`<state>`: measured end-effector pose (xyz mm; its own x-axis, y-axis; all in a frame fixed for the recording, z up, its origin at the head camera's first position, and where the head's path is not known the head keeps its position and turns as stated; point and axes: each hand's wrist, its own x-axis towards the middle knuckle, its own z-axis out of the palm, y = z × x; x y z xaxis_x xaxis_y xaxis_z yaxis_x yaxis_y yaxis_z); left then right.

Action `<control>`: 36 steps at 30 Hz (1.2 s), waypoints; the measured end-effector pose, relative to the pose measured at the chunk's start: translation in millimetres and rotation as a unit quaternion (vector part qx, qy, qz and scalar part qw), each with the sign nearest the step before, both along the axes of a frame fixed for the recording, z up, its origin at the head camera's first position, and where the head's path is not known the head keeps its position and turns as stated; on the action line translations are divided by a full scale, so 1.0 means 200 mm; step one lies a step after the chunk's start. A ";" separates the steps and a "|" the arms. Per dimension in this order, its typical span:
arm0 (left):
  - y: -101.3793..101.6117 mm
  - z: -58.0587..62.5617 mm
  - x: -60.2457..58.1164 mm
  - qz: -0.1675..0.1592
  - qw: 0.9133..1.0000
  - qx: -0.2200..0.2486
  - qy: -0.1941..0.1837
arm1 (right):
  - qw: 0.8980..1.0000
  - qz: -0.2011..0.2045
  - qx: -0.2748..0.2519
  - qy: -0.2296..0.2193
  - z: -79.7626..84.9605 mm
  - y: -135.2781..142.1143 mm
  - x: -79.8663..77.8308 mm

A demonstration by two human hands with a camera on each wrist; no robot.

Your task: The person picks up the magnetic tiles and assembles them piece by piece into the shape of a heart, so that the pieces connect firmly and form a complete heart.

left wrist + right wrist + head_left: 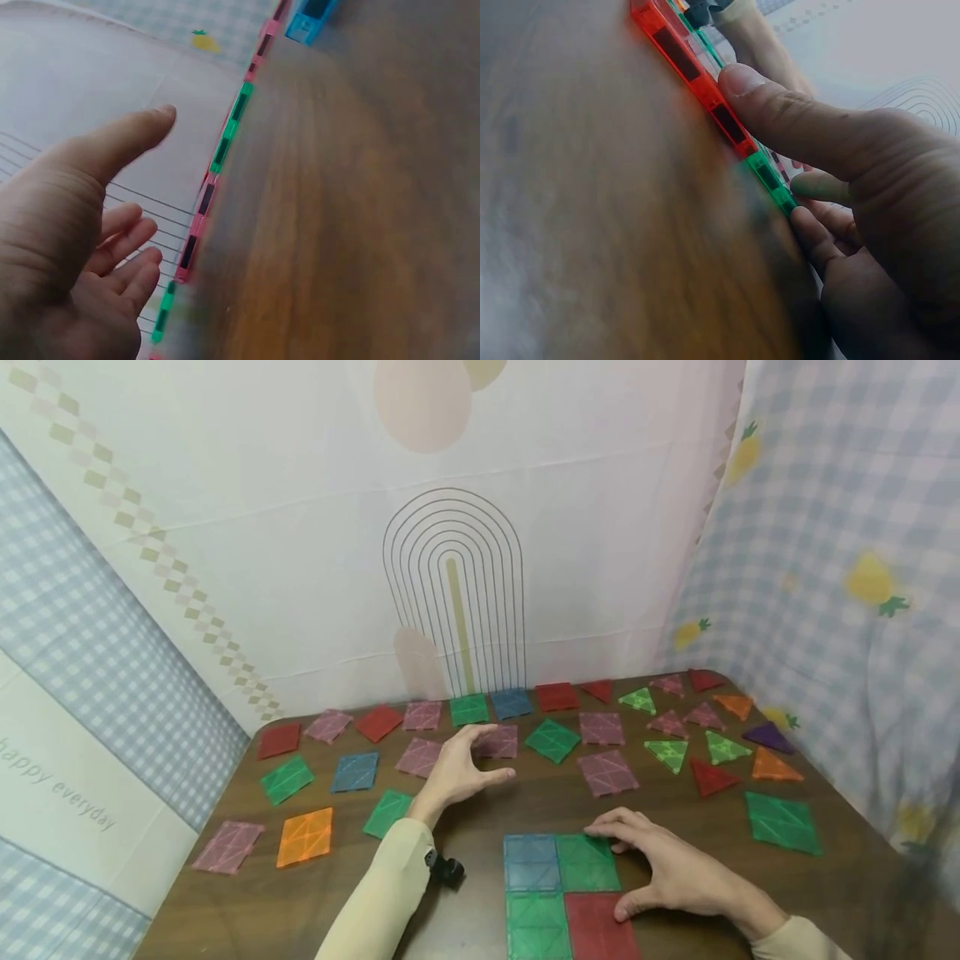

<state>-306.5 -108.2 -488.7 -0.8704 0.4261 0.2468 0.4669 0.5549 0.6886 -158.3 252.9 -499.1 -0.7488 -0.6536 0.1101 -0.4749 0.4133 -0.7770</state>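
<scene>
Four-tile square patch aside, each piece is a translucent magnetic tile. A blue tile (532, 862), a green tile (581, 853), another green tile (537, 927) and a red tile (597, 922) lie edge to edge near the table's front. My right hand (678, 868) rests at their right side, its thumb on the red tile and fingertips at the far green tile's edge. My left hand (456, 770) reaches over the table with thumb and fingers spread, holding nothing. It is nearest a pink square tile (500, 742), partly behind its fingers.
Square tiles lie scattered at the back and left, including an orange square tile (304, 837) and a blue square tile (355, 772). Triangular tiles, such as a red triangle (712, 777), are at the right. A large green tile (783, 821) lies beyond my right hand. Curtains surround the table.
</scene>
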 end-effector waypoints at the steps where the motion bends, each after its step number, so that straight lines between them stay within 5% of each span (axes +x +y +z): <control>1: 0.00 -0.01 0.00 0.001 1.000 -0.001 0.000 | 1.000 0.003 -0.005 0.000 0.00 0.00 0.00; 14: -0.04 -0.03 -0.02 -0.008 0.999 -0.033 0.016 | 1.000 0.001 0.005 0.005 0.01 0.00 0.00; 36: -0.10 -0.01 0.03 -0.023 0.997 -0.048 -0.058 | 1.000 0.004 0.001 0.009 0.01 -0.01 0.01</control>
